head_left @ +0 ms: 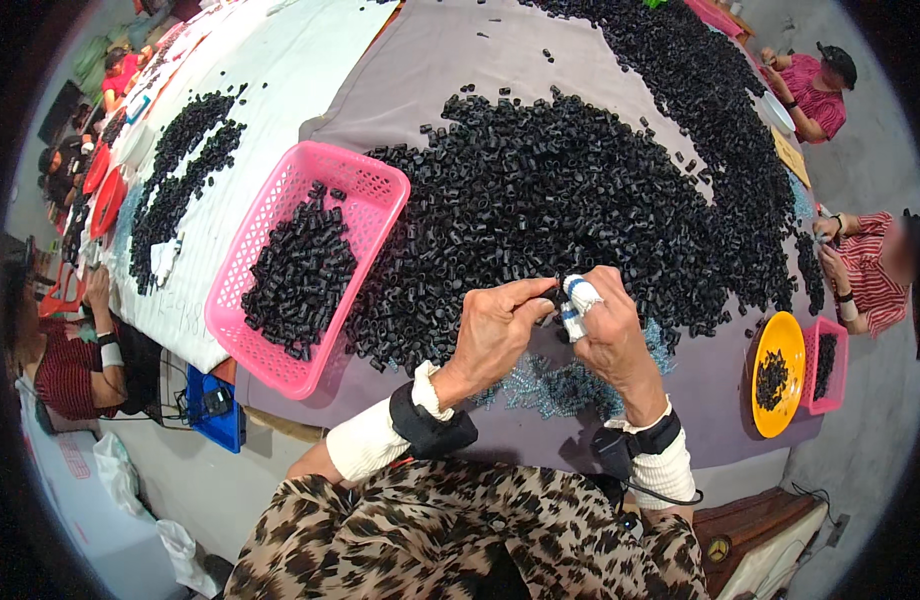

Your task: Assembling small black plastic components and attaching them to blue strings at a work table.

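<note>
Both my hands meet over the near edge of a large heap of small black cylindrical plastic parts (pixel 540 190). My left hand (pixel 492 335) is closed in a pinch, thumb and forefinger on a small black part (pixel 559 297). Opposite it, my right hand (pixel 617 335) has its fingers curled against the same part, with white and blue wrapping on its fingers. Whatever else the right fingers hold is hidden. Just below the hands lies a pile of small bluish, see-through pieces (pixel 555 388), too fine to make out.
Left of the heap stands a pink basket (pixel 380 185) partly filled with black parts. At right are a yellow plate (pixel 790 345) and a smaller pink basket (pixel 829 398), both holding black pieces. Several people work around the table. A blue bin (pixel 216 425) sits below its left edge.
</note>
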The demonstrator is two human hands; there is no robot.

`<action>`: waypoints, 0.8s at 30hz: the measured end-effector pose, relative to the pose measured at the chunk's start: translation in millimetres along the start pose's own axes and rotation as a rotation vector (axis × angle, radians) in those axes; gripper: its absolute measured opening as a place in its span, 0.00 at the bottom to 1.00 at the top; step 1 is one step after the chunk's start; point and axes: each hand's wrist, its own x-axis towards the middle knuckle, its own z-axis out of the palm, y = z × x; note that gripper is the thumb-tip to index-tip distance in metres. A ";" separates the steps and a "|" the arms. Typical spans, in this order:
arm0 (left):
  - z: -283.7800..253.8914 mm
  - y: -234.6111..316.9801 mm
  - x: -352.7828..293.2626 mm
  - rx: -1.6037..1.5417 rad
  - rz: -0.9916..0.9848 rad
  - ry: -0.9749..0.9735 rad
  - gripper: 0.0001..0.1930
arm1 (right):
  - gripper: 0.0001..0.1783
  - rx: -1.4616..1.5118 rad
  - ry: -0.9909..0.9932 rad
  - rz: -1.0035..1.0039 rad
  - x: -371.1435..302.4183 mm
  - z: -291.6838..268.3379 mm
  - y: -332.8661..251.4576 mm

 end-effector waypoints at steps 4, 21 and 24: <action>-0.4 -2.7 4.5 -0.225 -0.100 -0.024 0.12 | 0.16 -0.052 0.026 0.030 2.6 1.8 -10.3; -12.4 -1.1 6.1 -0.812 -0.520 -0.231 0.12 | 0.10 -0.114 0.120 0.055 2.8 12.2 -10.7; -12.3 -3.9 5.3 -0.880 -0.532 -0.282 0.14 | 0.10 -0.062 0.128 0.087 4.0 11.2 -16.1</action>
